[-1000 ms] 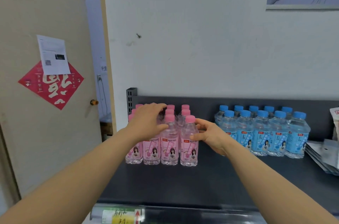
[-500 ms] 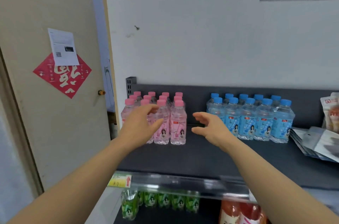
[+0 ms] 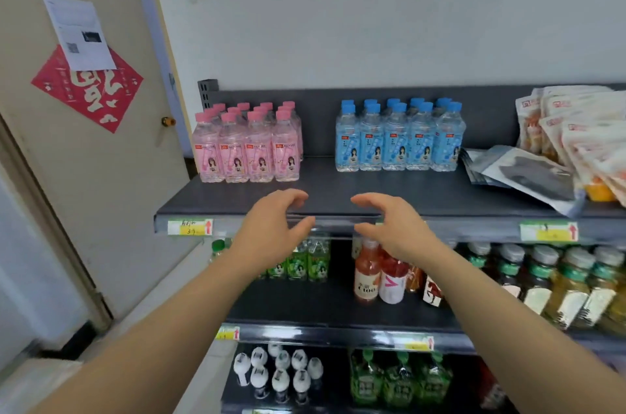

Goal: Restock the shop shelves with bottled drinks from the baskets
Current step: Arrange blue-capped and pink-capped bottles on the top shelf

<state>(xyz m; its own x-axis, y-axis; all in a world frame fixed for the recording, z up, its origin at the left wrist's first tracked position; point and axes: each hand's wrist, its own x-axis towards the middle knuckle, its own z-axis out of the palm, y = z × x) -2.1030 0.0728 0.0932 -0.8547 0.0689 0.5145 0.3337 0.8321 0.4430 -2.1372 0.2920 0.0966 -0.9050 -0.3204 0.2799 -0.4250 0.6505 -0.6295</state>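
Pink bottles [image 3: 246, 145] blocked square at top shelf [image 3: 338, 207] left for facing, apart from blue bottles [image 3: 398, 139]; left hand [image 3: 271, 227], right hand [image 3: 394, 227] spread, empty.

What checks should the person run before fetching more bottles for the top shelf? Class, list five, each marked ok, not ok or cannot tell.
1. Left hand empty: ok, open, holding nothing.
2. Right hand empty: ok, open, apart from any bottle.
3. Pink bottles upright and grouped: ok.
4. Blue bottles upright and grouped: ok.
5. Free space on the top shelf: ok, bare gap between the two groups and in front of them.
6. Baskets within reach: cannot tell, none in view.
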